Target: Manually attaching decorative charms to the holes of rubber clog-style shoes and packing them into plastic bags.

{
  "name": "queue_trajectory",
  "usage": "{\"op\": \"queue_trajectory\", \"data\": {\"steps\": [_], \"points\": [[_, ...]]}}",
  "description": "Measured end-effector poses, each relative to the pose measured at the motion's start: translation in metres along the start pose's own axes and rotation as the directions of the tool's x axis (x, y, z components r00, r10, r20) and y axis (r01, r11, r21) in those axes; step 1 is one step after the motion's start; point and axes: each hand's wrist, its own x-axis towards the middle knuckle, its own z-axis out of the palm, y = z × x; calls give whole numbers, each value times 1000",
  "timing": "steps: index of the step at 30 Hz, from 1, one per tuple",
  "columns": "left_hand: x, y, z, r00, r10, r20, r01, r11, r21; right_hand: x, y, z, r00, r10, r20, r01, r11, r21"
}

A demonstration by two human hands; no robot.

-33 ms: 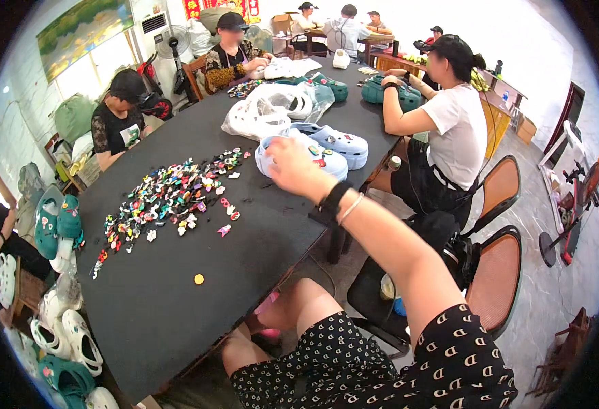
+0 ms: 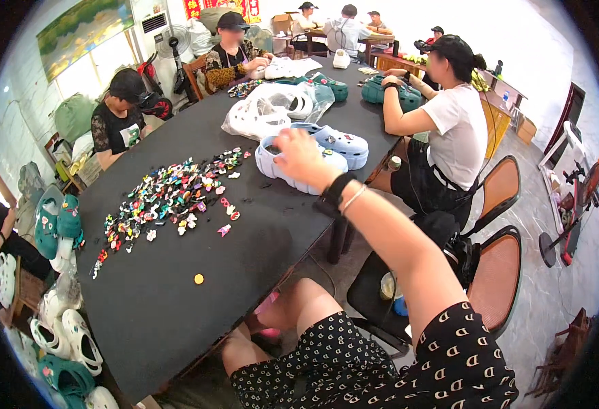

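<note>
My right hand [image 2: 304,158] reaches across from the lower right and lies over the nearer light-blue clog [image 2: 287,178], fingers bent around its upper side. The hand hides much of that clog, and the fingertips are partly blurred. Just behind it stands a second light-blue clog [image 2: 344,144] with small charms on its top. To the left of the pair spreads a heap of colourful shoe charms [image 2: 177,194] on the black table [image 2: 177,327]. My left hand does not show.
Clear plastic bags with white clogs [image 2: 262,112] lie beyond the blue pair. A co-worker [image 2: 460,112] at right handles a green clog [image 2: 402,99]; others sit across the table. One yellow round piece [image 2: 199,279] lies near me. More clogs [image 2: 81,341] are stacked at lower left.
The nearer blue clog has shifted slightly toward me and turned, its side now showing more. My right hand has moved a little to the right with it, covering the charms seen earlier.
</note>
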Motion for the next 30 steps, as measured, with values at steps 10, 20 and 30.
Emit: {"op": "queue_trajectory", "data": {"steps": [10, 20, 30], "points": [[12, 1, 34, 992, -23, -125, 41, 989, 143, 6, 59, -14, 895, 268, 357, -200, 956, -217], [20, 4, 44, 973, -6, -231, 74, 955, 288, 5, 66, -27, 871, 220, 440, -67, 939, -337], [19, 11, 73, 966, 115, -233, -4, 903, 430, 5, 56, -33, 901, 103, 421, -19, 979, -201]]}}
